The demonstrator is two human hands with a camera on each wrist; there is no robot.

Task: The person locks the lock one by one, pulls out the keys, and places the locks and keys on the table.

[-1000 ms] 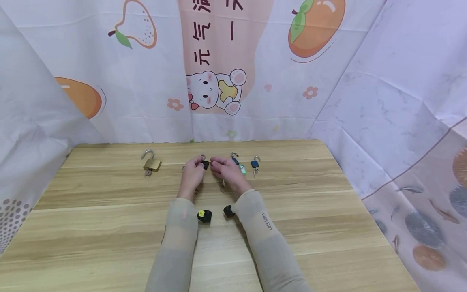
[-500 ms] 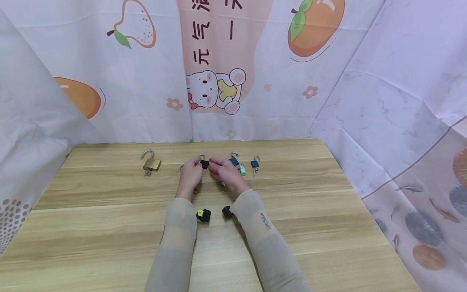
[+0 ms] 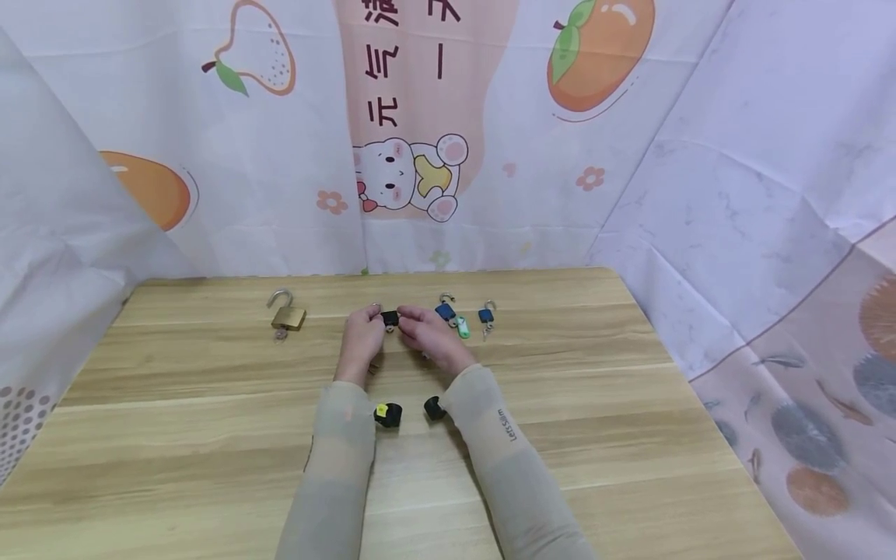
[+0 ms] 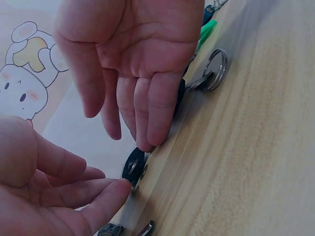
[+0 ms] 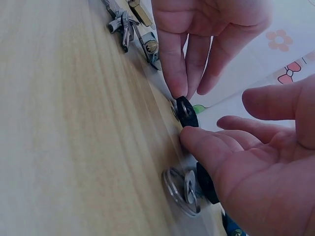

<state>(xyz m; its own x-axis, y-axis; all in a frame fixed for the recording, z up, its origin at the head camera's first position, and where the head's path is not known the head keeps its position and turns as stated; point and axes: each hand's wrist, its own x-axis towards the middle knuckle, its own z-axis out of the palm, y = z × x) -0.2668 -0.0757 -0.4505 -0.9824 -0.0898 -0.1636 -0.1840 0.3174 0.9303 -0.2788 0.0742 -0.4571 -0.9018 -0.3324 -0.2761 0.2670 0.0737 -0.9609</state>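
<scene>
A small black padlock [image 3: 390, 318] lies on the table between my two hands, its shackle showing behind the left fingertips. My left hand [image 3: 362, 336] touches its left side with fairly straight fingers. From the other side, my right hand [image 3: 428, 336] reaches in with extended fingers; in the right wrist view a fingertip [image 5: 189, 133] meets the padlock's edge. Beneath the right hand is another dark padlock [image 5: 206, 183] with a key ring [image 5: 179, 194], largely hidden in the head view. Near the left hand lie a metal-bodied lock [image 5: 150, 47] and several keys [image 5: 120, 24].
An open brass padlock [image 3: 288, 318] lies at the left. To the right of my hands are a blue padlock [image 3: 445, 312] with a green tag [image 3: 463, 327] and a smaller blue padlock [image 3: 486, 316]. A printed curtain [image 3: 308, 241] hangs behind the wooden table [image 3: 210, 435].
The black padlock has turned slightly, its shackle shifting left and a ring showing below it. Both hands have stayed close around it; the right has shifted a little left, uncovering the blue padlock.
</scene>
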